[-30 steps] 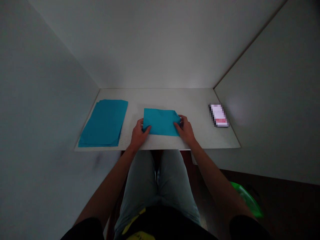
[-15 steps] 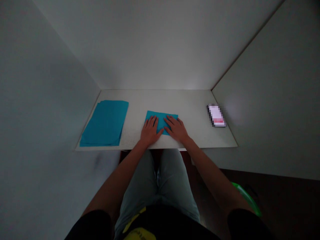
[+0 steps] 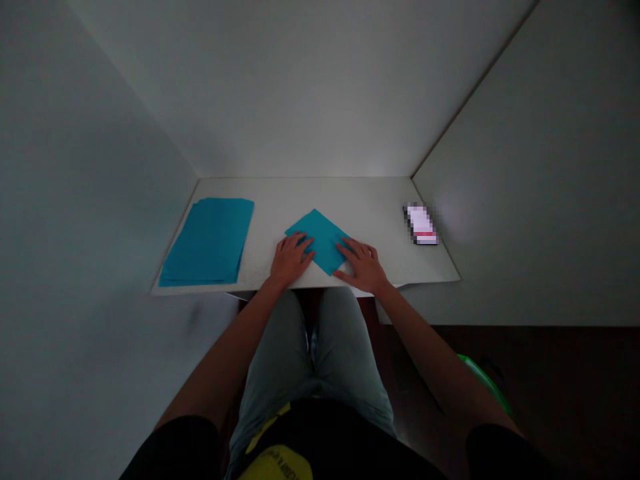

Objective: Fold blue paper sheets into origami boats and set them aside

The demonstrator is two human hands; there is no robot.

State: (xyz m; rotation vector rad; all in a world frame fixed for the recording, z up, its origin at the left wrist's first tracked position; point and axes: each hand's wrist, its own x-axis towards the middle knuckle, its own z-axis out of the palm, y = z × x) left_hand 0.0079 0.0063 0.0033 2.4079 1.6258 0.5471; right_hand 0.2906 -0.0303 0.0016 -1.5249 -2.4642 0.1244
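Observation:
A blue sheet of paper (image 3: 324, 241) lies flat on the white tabletop in front of me, turned so that one corner points away and another towards me. My left hand (image 3: 291, 259) rests at its left side, fingers spread, the fingertips on the paper's edge. On the opposite side my right hand (image 3: 364, 265) is spread too, with its fingertips touching the right corner. Neither hand grips the paper. Parts of the left and right corners are hidden under my fingers.
A stack of larger blue sheets (image 3: 213, 240) lies at the table's left end. Near the right edge sits a phone (image 3: 421, 224) with a lit, blurred screen. Grey walls enclose the white table (image 3: 270, 193) at the back and both sides. Something green (image 3: 485, 381) is low on the right.
The blue paper has turned from lying square to lying cornerwise. My hands have moved apart, from pressing on top of it to its two sides. The whole view has shifted slightly.

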